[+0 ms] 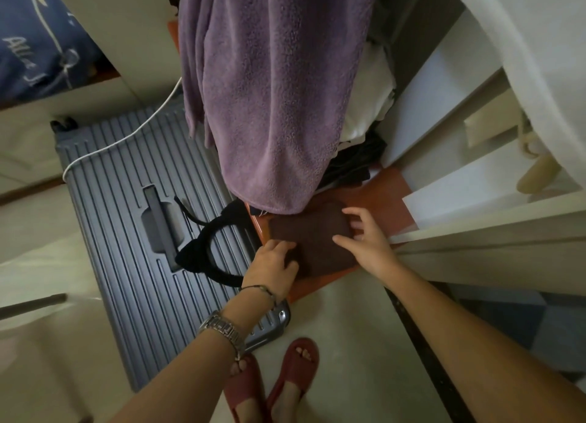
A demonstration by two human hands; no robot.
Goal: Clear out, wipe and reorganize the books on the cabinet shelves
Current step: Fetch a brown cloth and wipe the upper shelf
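Both hands reach down to a folded dark brown cloth (pixel 312 242) that lies flat on an orange surface (pixel 385 197), just beneath the hanging hem of a purple fleece garment (pixel 276 99). The left hand (pixel 274 265) sits at the cloth's near left corner with its fingers curled over the edge, gripping it; a thin bracelet and a metal watch (pixel 223 329) ring that wrist. The right hand (pixel 364 237) rests on the cloth's right side, fingers spread and fairly straight, thumb laid across the top and fingertips at the far right edge, pressing rather than clenching. No books show in this view, so their place cannot be told. White cabinet shelves (pixel 475 181) stand open to the right, just beside the orange surface. To the left a ribbed grey suitcase (pixel 126 207) lies flat on the floor, with a black cat-ear headband (pixel 209 245) resting on it near the left hand and a white cord (pixel 126 137) trailing across its top. Two feet in red slippers (pixel 272 384) stand below on the pale floor
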